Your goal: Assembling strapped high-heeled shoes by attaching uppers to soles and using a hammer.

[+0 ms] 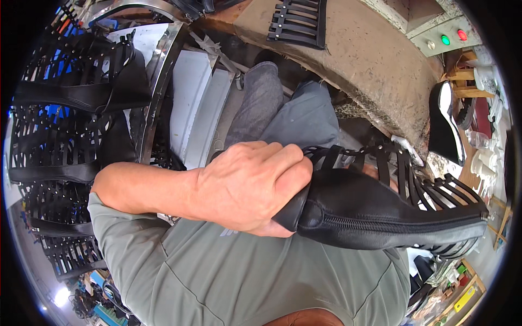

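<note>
A black strappy boot (353, 201) with a long zipper lies across my chest, its strapped shaft pointing right. My left hand (255, 185) is closed around its foot end, knuckles up, with the fingertips out of sight. Bits of my right hand (371, 171) show between the straps on the far side of the boot. The boot hides the rest of that hand, so its grip does not show.
Several black strappy boots (70, 95) fill a metal-edged rack at left. On the brown workbench (375, 70) ahead lies a black strap piece (298, 22). A black wedge sole (447, 125) stands at right, below a panel with red and green buttons (446, 39).
</note>
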A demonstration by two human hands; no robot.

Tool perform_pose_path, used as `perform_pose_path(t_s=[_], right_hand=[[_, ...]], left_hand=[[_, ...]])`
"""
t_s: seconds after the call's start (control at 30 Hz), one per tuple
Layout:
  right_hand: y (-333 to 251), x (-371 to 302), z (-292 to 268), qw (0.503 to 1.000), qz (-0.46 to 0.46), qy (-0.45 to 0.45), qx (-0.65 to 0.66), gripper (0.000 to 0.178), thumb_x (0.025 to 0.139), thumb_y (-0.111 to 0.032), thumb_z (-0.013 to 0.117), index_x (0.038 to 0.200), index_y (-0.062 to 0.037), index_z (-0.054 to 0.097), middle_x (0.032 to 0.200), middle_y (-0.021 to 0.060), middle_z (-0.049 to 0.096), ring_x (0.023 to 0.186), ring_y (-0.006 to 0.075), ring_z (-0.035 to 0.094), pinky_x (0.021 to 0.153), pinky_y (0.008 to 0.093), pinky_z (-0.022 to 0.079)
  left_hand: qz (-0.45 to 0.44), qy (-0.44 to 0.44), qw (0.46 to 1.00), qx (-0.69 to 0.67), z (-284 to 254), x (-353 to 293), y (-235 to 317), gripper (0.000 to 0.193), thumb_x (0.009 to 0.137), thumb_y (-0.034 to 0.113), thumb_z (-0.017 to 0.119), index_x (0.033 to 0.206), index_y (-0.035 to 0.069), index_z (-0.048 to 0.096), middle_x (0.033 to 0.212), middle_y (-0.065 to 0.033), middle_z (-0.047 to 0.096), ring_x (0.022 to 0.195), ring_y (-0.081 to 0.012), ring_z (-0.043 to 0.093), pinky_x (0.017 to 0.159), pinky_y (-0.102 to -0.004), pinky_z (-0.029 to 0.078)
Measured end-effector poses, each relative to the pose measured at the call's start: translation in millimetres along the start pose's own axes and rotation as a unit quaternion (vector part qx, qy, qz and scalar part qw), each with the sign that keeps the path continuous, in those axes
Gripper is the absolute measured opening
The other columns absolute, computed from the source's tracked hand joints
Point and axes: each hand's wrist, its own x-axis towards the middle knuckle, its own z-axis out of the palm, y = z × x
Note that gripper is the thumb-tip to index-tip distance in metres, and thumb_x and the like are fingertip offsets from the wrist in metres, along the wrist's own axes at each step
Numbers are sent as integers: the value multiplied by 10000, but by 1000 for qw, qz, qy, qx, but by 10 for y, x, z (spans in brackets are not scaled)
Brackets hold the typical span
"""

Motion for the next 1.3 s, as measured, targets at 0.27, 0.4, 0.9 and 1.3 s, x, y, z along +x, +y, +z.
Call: perform_pose_path(t_s=[0.27,0.4,0.9,1.3], right_hand=[[-391,466,-85,979,96,-11,-179,424,776,-383,688,931,9,640,957,144,660,861,193,636,736,335,527],[-302,603,-89,985,140,-60,-85,452,758,-423,701,872,6,617,905,159,661,851,222,627,748,345,520],[-362,361,104,985,86,-149,-16,328,790,-317,718,871,-22,599,908,157,643,838,249,624,769,383,521],[-13,334,78,955,-84,-211,191,427,741,-312,762,931,44,622,888,198,640,799,312,644,709,437,547]], left_hand=[[-179,41,952,-243,-440,349,-417,691,639,489,829,1035,-24,592,902,-120,654,867,-184,632,793,-302,490],[-218,62,913,-339,-481,310,-471,604,857,560,620,949,-37,610,790,-50,593,773,-116,529,707,-304,462],[-270,97,911,-297,-147,212,-536,837,804,734,505,852,-96,599,697,-134,572,705,-202,560,674,-358,454],[-278,62,889,-358,-64,242,-647,742,870,647,505,860,-89,601,727,-66,534,753,-131,491,686,-312,428]])
